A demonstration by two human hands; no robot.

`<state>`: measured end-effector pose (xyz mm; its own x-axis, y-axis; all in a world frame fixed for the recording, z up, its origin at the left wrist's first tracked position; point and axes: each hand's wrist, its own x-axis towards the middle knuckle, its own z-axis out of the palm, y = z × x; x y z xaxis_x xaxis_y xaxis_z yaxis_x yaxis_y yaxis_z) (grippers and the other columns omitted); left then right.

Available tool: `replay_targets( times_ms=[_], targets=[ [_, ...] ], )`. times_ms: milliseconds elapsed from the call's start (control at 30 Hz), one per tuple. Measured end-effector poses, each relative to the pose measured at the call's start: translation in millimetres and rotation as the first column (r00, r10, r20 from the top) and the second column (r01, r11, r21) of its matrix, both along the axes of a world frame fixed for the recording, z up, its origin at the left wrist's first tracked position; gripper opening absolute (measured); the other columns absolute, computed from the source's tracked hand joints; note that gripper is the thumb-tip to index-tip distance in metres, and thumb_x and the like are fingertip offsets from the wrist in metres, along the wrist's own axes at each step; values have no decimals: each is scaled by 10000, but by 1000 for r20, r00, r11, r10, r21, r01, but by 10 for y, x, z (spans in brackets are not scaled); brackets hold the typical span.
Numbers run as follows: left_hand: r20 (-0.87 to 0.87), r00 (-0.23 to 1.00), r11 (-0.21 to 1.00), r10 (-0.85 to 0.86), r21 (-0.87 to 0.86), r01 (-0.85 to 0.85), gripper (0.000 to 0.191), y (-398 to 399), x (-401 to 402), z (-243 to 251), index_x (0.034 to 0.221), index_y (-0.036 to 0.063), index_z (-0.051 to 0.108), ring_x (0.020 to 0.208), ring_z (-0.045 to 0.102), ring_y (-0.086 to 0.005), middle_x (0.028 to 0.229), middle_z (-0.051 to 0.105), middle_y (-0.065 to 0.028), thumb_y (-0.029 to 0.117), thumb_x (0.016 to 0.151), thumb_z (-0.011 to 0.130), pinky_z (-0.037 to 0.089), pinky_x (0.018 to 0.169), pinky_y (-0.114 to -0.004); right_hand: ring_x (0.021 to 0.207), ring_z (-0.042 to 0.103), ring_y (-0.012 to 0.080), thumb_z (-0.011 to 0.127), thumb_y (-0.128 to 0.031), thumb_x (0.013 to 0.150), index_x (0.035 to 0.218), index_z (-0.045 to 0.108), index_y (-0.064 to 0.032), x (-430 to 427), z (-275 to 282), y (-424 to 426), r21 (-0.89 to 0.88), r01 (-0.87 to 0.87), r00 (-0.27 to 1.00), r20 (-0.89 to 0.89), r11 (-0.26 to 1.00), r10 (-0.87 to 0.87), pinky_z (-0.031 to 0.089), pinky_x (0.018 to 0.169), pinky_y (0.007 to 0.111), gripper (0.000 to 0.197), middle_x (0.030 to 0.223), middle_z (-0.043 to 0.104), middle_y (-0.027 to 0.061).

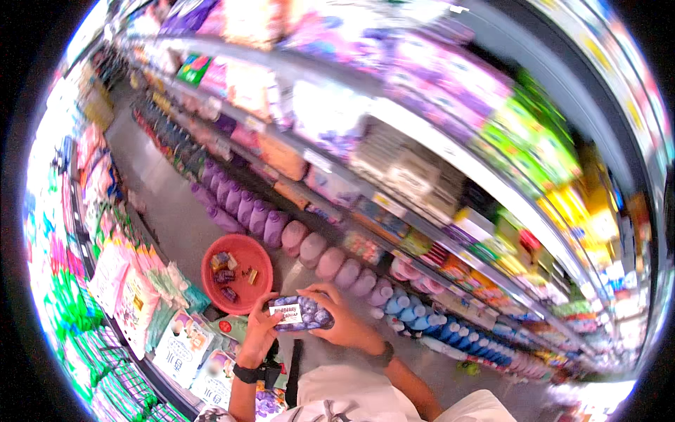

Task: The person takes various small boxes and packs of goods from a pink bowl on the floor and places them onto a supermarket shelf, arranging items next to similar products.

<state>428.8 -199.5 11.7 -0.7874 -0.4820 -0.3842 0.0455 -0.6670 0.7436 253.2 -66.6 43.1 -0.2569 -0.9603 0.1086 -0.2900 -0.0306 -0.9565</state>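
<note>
Between both hands is a small soap pack (316, 315) printed with dark blueberries, its pale label bearing writing. My left hand (259, 323) grips the pack's left end, the thumb lying across the label. The right end sits in my right hand (333, 311), fingers along the top edge and thumb below. Just beyond my left hand, a round red plastic basin (211, 295) stands on the floor. Several small wrapped packs (225, 276) lie inside it, some dark and some yellowish.
Purple bottles (253, 215) and blue bottles (422, 316) line the floor along the right-hand shelving. Packaged goods fill its shelves (337, 171). At left, pouches (182, 343) and bagged goods (140, 295) border the grey aisle floor (169, 198).
</note>
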Motion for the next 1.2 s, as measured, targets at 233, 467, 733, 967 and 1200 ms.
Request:
replay_targets(
  times_ms=[233, 467, 733, 967, 1200],
  targets=[
    [-61, 997, 998, 44, -52, -47, 379, 1622, -914, 702, 1164, 60, 423, 1018, 584, -169, 1140, 565, -95, -74, 854, 595, 503, 880, -310, 1248, 431, 217, 770, -69, 748, 1441, 322, -84, -321, 198, 1865, -43, 530, 706, 575, 847, -412, 386, 1034, 340, 826, 1401, 393, 91],
    [39, 993, 869, -110, -482, 115, 342, 2313, -1316, 943, 1125, -28, 534, 975, 557, -113, 1083, 594, -54, -22, 822, 692, 452, 872, -242, 1007, 568, 133, 618, -123, 922, 1308, 439, 33, -331, 306, 2863, 101, 557, 570, 676, 825, -467, 522, 861, 318, 452, 1173, 572, 76],
    [-136, 981, 890, -140, -451, 65, 363, 2483, -1503, 1127, 1075, 38, 482, 950, 554, -109, 1032, 602, -60, -42, 799, 703, 450, 835, -243, 1020, 561, 148, 587, -123, 942, 1328, 420, 42, -148, 646, 2969, -69, 804, 479, 664, 590, -574, 538, 815, 325, 451, 1187, 537, 73],
    [-220, 951, 879, -217, -469, 92, 279, 2164, -1550, 1320, 986, 89, 433, 886, 517, -100, 891, 492, 5, 59, 840, 668, 430, 802, -239, 953, 543, 159, 707, -23, 819, 1297, 499, 18, 53, 1252, 2683, -223, 907, 422, 500, 358, -756, 492, 779, 272, 523, 968, 495, 52],
    [-481, 824, 935, -300, -318, 155, 468, 1957, -1705, 1742, 1162, 25, 456, 1171, 540, -291, 1402, 421, -224, 409, 910, 544, 479, 959, -398, 1029, 591, 288, 810, -55, 631, 1207, 642, -129, 323, 1706, 2304, -452, 769, 418, -180, 452, -891, 504, 863, 382, 604, 1121, 585, 105]
  ],
)
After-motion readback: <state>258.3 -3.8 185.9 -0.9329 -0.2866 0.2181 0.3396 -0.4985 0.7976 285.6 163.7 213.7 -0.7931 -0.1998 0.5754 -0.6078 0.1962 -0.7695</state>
